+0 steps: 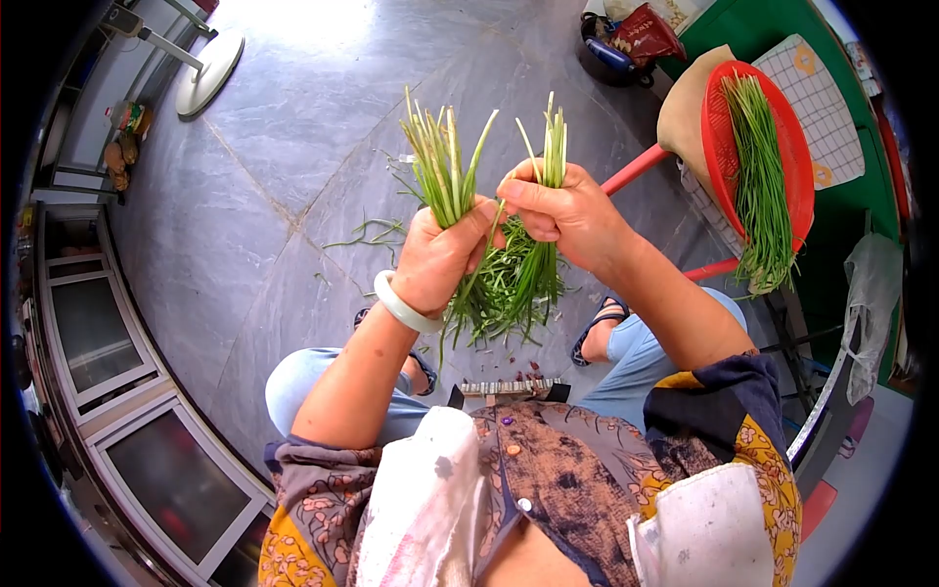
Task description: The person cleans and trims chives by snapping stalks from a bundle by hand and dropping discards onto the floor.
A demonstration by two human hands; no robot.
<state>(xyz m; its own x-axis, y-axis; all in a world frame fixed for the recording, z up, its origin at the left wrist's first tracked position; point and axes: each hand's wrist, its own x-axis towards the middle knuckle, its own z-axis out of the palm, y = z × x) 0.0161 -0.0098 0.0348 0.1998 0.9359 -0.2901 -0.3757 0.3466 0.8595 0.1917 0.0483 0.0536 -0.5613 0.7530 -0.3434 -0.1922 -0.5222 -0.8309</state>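
Observation:
My left hand (445, 254) is closed around a bunch of garlic chives (437, 161), pale stem ends pointing up and away from me. A pale bangle (403, 305) circles that wrist. Close beside it, my right hand (572, 215) grips a second, thinner bunch of garlic chives (554, 147), its green leaves hanging below the fist. The right thumb and forefinger are pinched near a single stalk between the two hands. Under both bunches, a loose heap of green leaf scraps (504, 323) lies on the floor, partly hidden by the hanging leaves.
At right, a red plastic basket (721, 157) holds more garlic chives (758, 176) on a red-legged chair (634, 169). Behind it stand a dark pot (611, 59) and a green cabinet (729, 39). A round white stand base (210, 78) and glass-fronted cabinets (171, 479) are at left.

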